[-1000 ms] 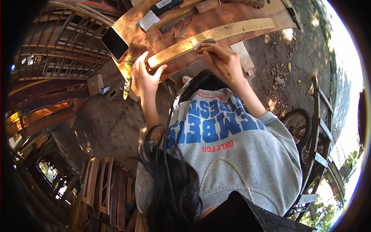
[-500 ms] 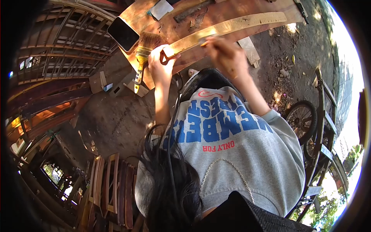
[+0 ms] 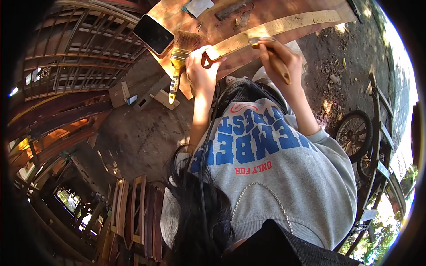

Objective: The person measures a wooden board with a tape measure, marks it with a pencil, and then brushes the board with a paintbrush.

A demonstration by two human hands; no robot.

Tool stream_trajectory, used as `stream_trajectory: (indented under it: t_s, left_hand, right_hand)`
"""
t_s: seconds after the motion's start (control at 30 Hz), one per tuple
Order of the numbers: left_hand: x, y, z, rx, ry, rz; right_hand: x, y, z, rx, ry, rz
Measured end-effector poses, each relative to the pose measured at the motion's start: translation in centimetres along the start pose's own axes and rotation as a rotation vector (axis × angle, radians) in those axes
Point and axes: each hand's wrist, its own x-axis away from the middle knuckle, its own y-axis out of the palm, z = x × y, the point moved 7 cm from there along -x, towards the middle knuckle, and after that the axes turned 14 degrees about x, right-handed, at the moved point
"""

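Observation:
A long, pale wooden strip (image 3: 290, 25) lies across the table, slightly curved in this view. My left hand (image 3: 202, 73) grips its near left end, thumb and fingers closed round it. My right hand (image 3: 287, 60) holds a paintbrush (image 3: 280, 70) by its wooden handle. The paintbrush's bristle end lies over the strip near its middle. Just left of my left hand rests a wide paintbrush (image 3: 179, 57) with a yellow handle, bristles on the table and handle over the edge.
A phone (image 3: 153, 33) lies on the wooden tabletop (image 3: 242, 63), and a white paper or cloth piece (image 3: 198, 6) is farther back. Slatted wooden frames (image 3: 80, 42) stand at the left. More wooden pieces (image 3: 137, 208) are stacked at lower left. A wheel (image 3: 353, 135) stands at right.
My right hand has shifted slightly right and slowed, so the paintbrush shows sharply instead of blurred. My left hand keeps its grip on the strip. The whole view has shifted a little.

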Motion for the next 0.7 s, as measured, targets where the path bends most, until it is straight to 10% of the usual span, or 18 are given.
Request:
stream_trajectory:
  t_s: [0.23,0.43,0.5,0.57,0.63,0.7]
  left_hand:
    - [0.5,0.2,-0.8,0.019,0.103,-0.031]
    - [0.6,0.1,-0.2,-0.024,0.015,0.022]
    - [0.5,-0.2,-0.1,-0.022,0.03,0.014]
    - [0.5,-0.3,-0.9,-0.056,0.039,-0.021]
    - [0.5,-0.2,-0.8,-0.066,0.172,-0.038]
    - [0.3,-0.2,-1.6,-0.014,-0.018,-0.011]
  right_hand:
    - [1.9,4.9,-5.3,-0.082,-0.213,-0.225]
    - [-0.9,-1.7,0.7,0.029,0.036,0.161]
    - [1.4,3.8,2.3,-0.261,0.285,-0.25]
    - [2.2,4.0,-4.1,-0.088,-0.241,0.056]
    - [2.5,5.6,-5.0,-0.21,-0.226,-0.263]
    - [1.5,4.3,-3.8,-0.245,-0.269,-0.143]
